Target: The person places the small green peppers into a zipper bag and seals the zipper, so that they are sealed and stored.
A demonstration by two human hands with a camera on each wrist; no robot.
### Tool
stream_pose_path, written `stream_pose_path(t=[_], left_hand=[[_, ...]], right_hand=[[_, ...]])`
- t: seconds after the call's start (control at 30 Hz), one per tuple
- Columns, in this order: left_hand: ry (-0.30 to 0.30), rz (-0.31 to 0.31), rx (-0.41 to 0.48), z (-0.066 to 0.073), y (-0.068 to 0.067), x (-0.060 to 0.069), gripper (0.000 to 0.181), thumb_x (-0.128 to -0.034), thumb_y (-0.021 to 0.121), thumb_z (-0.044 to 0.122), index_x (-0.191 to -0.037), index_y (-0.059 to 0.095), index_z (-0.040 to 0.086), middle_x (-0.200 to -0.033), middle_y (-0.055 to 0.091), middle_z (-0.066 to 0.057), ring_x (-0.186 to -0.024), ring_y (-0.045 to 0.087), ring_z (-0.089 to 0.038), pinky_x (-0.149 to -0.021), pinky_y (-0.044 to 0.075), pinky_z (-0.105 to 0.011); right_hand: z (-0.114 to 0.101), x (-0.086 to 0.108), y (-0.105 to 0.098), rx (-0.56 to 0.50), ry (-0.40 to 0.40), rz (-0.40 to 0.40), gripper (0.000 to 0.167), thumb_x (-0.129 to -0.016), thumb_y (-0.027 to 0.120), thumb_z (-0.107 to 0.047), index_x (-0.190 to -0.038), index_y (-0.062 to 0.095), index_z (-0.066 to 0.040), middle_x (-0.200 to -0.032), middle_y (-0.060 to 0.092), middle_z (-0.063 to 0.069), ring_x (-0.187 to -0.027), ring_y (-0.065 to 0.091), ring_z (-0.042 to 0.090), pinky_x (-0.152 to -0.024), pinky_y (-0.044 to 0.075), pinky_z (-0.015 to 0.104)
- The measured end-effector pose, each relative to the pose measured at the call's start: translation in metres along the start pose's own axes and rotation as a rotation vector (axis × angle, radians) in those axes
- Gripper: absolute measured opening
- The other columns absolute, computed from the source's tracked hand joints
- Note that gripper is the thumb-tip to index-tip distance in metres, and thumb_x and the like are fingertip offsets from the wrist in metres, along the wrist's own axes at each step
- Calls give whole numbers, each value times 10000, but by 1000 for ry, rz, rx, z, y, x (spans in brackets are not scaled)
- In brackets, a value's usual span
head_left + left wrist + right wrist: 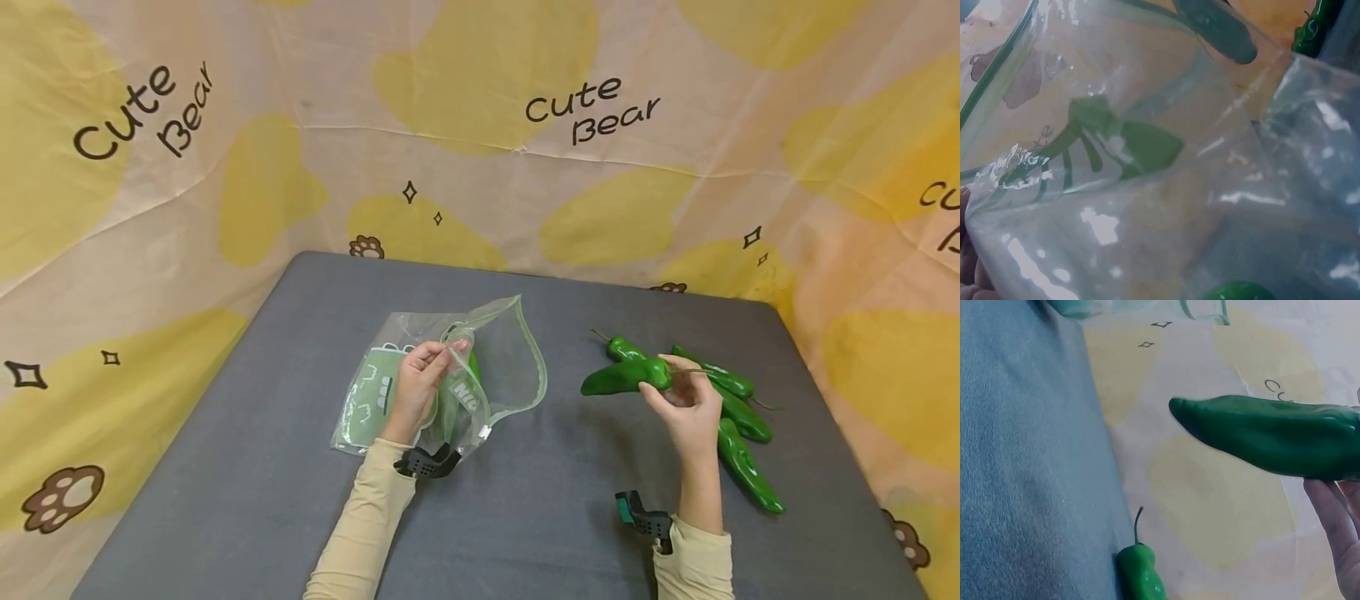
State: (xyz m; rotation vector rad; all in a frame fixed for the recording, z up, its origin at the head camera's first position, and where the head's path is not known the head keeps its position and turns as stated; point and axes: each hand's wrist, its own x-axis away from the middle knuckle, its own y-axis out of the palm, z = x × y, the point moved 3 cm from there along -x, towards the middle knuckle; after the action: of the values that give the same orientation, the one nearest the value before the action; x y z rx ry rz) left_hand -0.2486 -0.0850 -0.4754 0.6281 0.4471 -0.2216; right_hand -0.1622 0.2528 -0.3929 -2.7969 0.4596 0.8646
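My left hand pinches the rim of a clear zip bag with green edging and a white slider. The bag's mouth gapes toward the right. Inside it a green pepper shows partly through the plastic; the left wrist view catches a bit of green pepper low in the frame. My right hand holds another long green pepper by its stem end, raised above the table, its tip pointing left toward the bag. In the right wrist view this pepper lies nearly level, with fingers beneath it.
Several loose green peppers lie around and behind my right hand, among them one at the back and one nearer the front. Flat green-printed plastic packaging lies beneath my left hand. Patterned cloth hangs around the grey table.
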Motion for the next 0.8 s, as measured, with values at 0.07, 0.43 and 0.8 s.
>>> stream_pose_path(t=[0.07,0.43,0.8], left_hand=[[-7,1,0,-1,2,-1,52,-866,578,39,-880,624,60,-997,635,-153,-977,581,-280,-842,466,-322],[12,0,64,22,23,-1,40,-855,598,49,-869,634,42,-963,648,-125,-940,602,-221,-816,479,-269],[-24,0,40,-2,3,0,129,-876,525,-38,-871,628,38,-982,640,-153,-960,591,-263,-788,492,-265]], right_hand=[[-2,-1,1,-76,1,-19,403,-662,683,171,-1043,567,115,-968,613,39,-751,546,86,-585,479,120],[33,2,7,-373,-7,-84,445,-675,747,54,-1086,576,43,-1036,584,130,-849,594,167,-656,520,209],[19,3,16,-344,9,-143,467,-688,716,99,-1113,525,90,-1068,548,136,-883,577,176,-678,521,226]])
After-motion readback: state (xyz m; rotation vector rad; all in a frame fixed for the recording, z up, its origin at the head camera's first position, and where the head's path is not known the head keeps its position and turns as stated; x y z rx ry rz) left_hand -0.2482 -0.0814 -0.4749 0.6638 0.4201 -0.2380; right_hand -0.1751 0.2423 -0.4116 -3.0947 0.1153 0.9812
